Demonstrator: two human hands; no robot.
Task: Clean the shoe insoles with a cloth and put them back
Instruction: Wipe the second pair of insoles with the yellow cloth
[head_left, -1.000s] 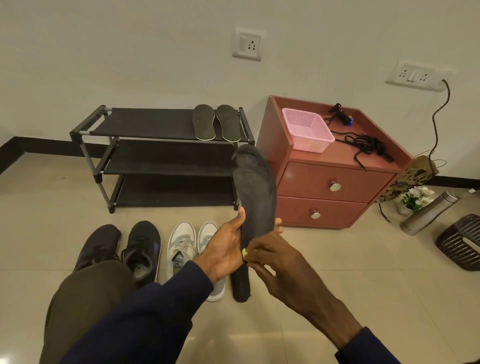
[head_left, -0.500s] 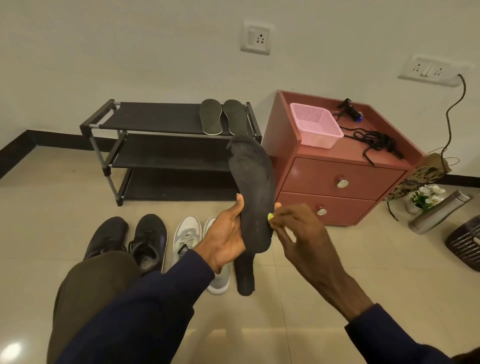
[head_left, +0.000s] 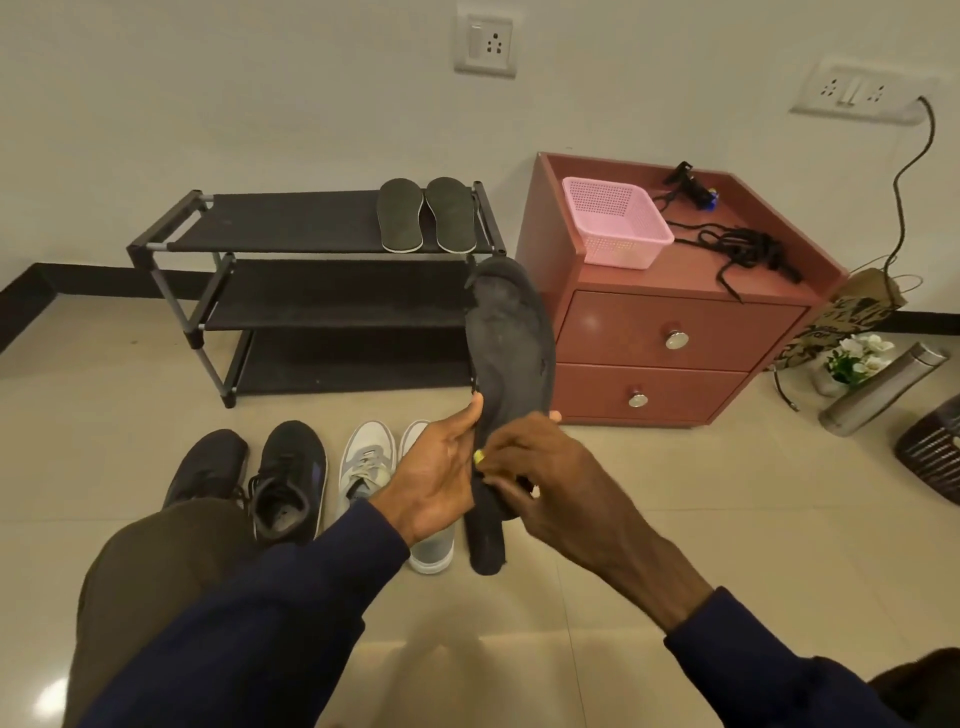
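Tiled floor (head_left: 675, 519), seated view. Left hand (head_left: 441, 478) grips dark insole (head_left: 511, 343) near heel; long axis upright, toe at 12 o'clock. Right hand (head_left: 545, 467) curled over heel at 6, pinching what looks like a yellow cloth scrap (head_left: 478, 457). Wipe likely runs toward 12.

One view only: head cam, wide-angle, worn on person's head. Faced fwd + down twd floor (head_left: 779, 519) and back wall (head_left: 208, 104). Left hand (head_left: 436, 478) and right hand (head_left: 550, 467) sat close to lens, centre frame; shoe rack (head_left: 311, 223) and red cabinet (head_left: 623, 327) farther off by wall. Straight lines bowed near edges.
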